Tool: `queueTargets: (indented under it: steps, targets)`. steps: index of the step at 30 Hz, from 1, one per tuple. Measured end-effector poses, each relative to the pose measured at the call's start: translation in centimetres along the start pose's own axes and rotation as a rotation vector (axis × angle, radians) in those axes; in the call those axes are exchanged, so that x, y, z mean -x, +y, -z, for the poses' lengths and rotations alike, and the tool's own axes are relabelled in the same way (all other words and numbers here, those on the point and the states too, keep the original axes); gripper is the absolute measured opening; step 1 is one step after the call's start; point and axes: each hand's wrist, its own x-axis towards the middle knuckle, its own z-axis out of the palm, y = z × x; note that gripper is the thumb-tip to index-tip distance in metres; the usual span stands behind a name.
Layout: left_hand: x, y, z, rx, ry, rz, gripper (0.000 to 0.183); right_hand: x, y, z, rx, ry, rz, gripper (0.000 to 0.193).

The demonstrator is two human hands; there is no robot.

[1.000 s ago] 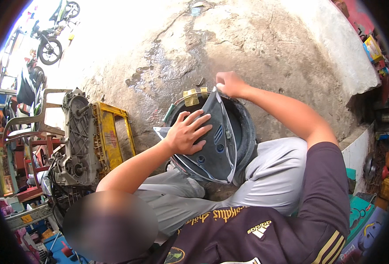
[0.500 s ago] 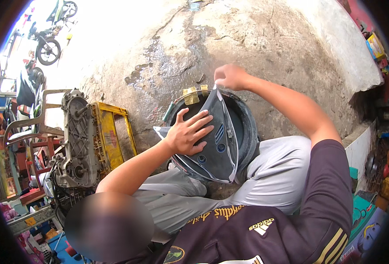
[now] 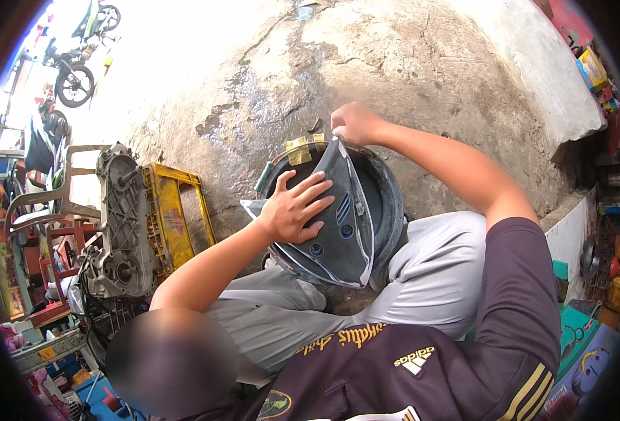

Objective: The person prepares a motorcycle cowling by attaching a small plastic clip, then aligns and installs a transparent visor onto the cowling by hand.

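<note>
Dark grey panel (image 3: 337, 247), pointed at the corners, pale along the edges, lying across the top of a black basin (image 3: 397, 210) that sits on the floor (image 3: 422, 91) between the person's legs; one corner points up past the far rim, another out over the left rim, third toward the person. Two round holes and a group of slanted slits in its face. Left hand (image 3: 296, 210) palm down on the panel, fingers spread apart, nothing gripped. Right hand (image 3: 358, 124) at the far corner, fingers curled together right by the tip; a bit blurred, can't tell if they're clamped on it. Yellow pieces (image 3: 298, 152) over the far rim, small green piece (image 3: 263, 177) on the left rim. Grey trousers (image 3: 436, 256) to both sides of the basin, dark shirt (image 3: 510, 281) nearer. Left of the basin: yellow crate (image 3: 161, 203) on its side, metal casing (image 3: 120, 224) next to it, beige chair (image 3: 56, 186) further out, motorbike wheel (image 3: 75, 85) top left. Wet patch (image 3: 257, 98) on the floor beyond the basin. Right side: pale slab (image 3: 545, 70) up top, teal case (image 3: 578, 333) lower down
</note>
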Motion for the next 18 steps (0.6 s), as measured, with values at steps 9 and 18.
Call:
queueTargets:
  steps: [9,18]
  targets:
    - [-0.1,-0.1,0.1,0.040,-0.011,0.008,0.058,0.0,0.8,-0.2,-0.004,-0.023,0.025,0.016]
    - [-0.2,-0.2,0.2,0.048,0.004,0.002,0.058,0.0,0.3,0.1,-0.016,-0.013,0.000,0.016]
